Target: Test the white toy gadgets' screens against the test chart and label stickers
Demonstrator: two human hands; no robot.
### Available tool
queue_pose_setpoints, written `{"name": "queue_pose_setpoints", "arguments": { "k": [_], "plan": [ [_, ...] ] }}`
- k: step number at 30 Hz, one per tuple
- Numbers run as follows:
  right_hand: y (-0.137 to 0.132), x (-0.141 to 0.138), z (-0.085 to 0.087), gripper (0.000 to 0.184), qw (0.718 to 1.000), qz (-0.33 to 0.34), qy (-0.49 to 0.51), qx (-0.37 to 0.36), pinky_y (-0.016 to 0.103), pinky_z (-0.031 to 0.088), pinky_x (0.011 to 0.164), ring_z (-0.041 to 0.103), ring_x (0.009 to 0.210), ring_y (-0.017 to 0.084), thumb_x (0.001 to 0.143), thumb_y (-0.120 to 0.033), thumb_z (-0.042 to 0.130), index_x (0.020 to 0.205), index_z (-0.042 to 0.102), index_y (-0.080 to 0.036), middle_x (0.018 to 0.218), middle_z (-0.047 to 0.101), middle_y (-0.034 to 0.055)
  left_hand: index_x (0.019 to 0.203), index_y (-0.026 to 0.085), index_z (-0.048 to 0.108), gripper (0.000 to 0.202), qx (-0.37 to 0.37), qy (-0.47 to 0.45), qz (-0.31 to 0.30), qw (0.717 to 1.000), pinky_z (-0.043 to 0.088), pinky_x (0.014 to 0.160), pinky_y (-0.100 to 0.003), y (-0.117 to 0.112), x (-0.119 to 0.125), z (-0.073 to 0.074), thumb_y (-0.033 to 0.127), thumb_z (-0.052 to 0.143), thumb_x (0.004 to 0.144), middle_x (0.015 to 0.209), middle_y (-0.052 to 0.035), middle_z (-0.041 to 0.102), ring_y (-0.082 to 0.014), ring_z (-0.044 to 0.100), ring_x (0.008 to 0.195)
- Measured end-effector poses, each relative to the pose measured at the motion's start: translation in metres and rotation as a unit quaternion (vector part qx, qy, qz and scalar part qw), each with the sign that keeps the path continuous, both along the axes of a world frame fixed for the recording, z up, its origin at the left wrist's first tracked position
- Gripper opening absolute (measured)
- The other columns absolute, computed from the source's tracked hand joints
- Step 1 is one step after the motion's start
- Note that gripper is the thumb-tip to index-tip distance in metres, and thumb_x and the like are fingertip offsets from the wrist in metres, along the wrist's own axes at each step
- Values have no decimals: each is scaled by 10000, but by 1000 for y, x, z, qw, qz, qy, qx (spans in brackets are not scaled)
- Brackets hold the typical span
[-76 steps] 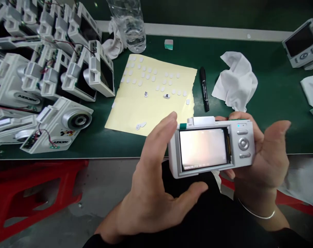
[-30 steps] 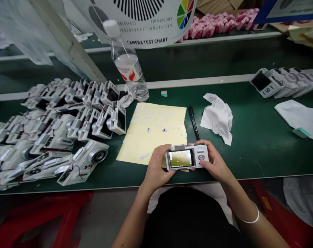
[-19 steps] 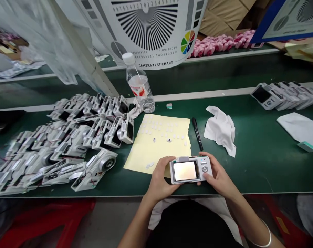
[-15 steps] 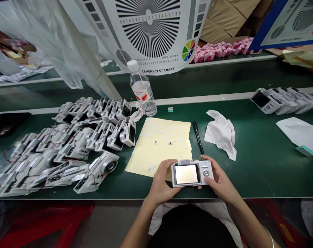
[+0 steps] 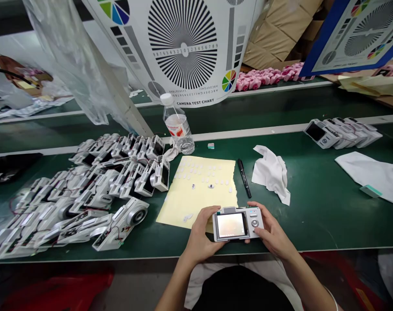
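A camera test chart [image 5: 183, 52] hangs at twelve o'clock, with a plastic water bottle [image 5: 177, 123] standing below it on the green workbench [image 5: 313, 224]. Rows of open camera bodies [image 5: 95, 181] with loose wires lie at nine o'clock, and more assembled cameras [image 5: 339, 134] sit at three. Near the centre, a yellow backing sheet [image 5: 196, 203] carries small white round stickers [image 5: 196, 166], beside a black marker [image 5: 244, 178] and a crumpled white cloth [image 5: 270, 175].

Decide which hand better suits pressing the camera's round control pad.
Right, probably: the right hand grips the camera beside that pad, while the left hand holds the screen end.
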State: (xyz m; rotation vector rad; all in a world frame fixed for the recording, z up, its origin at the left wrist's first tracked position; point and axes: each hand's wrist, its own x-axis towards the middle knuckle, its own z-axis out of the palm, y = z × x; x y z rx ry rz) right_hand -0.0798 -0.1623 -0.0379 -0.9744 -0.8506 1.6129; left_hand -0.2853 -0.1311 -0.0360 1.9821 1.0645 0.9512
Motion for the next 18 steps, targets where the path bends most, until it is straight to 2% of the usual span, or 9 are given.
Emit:
{"name": "queue_pose_setpoints", "arguments": {
  "k": [6,9,11,13,15,18],
  "plan": [
    [0,-2,-4,543,1000,-13,-4,5,297,550,542,548,720,166,712,-331,632,1195,399,-250,948,531,36,1172,244,401,555,-27,5,0,1000,457,914,-422,1,-1,1,255,658,681,1191,-94,518,-256,510,1119],
    [0,-4,-4,457,999,-35,-17,4,261,535,472,558,644,144,758,-386,600,1156,418,-250,892,534,19,1181,240,378,545,-6,19,-5,1000,453,923,-437,-1,0,0,259,635,701,1187,-101,508,-256,501,1124],
    [1,-5,-2,378,998,-49,-49,2,239,513,402,542,524,113,800,-437,551,1103,438,-242,829,535,3,1246,233,312,621,12,59,-19,998,424,958,-472,-3,1,1,254,619,706,1255,-130,450,-281,445,1186],
    [1,-6,0,353,995,-57,-85,3,233,502,360,524,449,102,820,-477,512,1065,455,-229,766,540,-7,1323,221,202,754,30,115,-51,992,392,989,-503,-4,4,6,235,608,688,1323,-156,378,-309,376,1244],
    [2,-8,2,362,992,-66,-109,7,231,503,348,535,441,111,824,-496,500,1053,470,-218,731,551,-7,1355,194,144,831,54,173,-85,980,386,994,-512,-3,8,15,209,592,655,1326,-168,375,-323,371,1241],
    [1,-11,7,373,987,-90,-130,9,242,520,365,556,460,127,817,-502,505,1055,497,-215,732,579,5,1323,124,246,766,92,262,-96,956,389,987,-516,2,14,33,186,552,623,1272,-188,441,-343,414,1191]
  ]
}}
